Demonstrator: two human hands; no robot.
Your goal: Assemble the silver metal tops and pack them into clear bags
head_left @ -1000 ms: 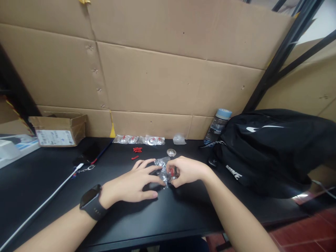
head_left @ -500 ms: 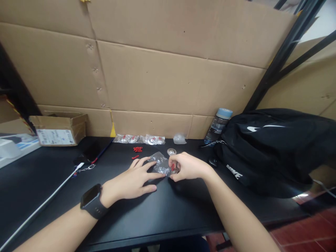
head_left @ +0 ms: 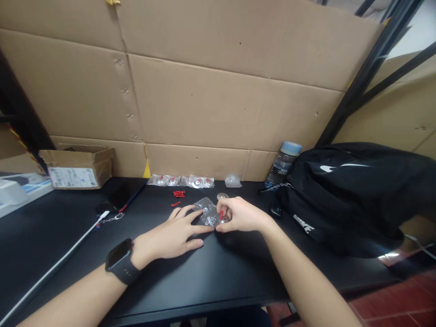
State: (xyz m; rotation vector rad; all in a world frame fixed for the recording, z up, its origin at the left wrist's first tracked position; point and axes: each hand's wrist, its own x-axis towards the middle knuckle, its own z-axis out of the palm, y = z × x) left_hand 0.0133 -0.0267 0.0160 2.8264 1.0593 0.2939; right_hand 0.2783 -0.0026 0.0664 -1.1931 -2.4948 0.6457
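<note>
A clear plastic bag (head_left: 207,213) lies on the black table (head_left: 218,277). My left hand (head_left: 180,231) rests beside it with fingers spread, its fingertips on the bag's left and lower edges. At the bag's right end, my right hand (head_left: 238,215) pinches a round metal disc with a red piece (head_left: 221,215) on it. Another metal disc (head_left: 222,196) sits just behind my right hand, partly covered. Left of the bag are a small heap of red pieces (head_left: 179,194) and a single red piece (head_left: 175,204).
Bagged discs (head_left: 197,182) and a crumpled clear bag (head_left: 233,180) lie along the cardboard wall. A bottle (head_left: 282,164) and a black backpack (head_left: 350,195) stand at right. Left are an open cardboard box (head_left: 77,168) and a white cable (head_left: 61,261).
My right hand has shifted slightly left, bringing the disc and red piece to the bag's end. My left hand has hardly moved.
</note>
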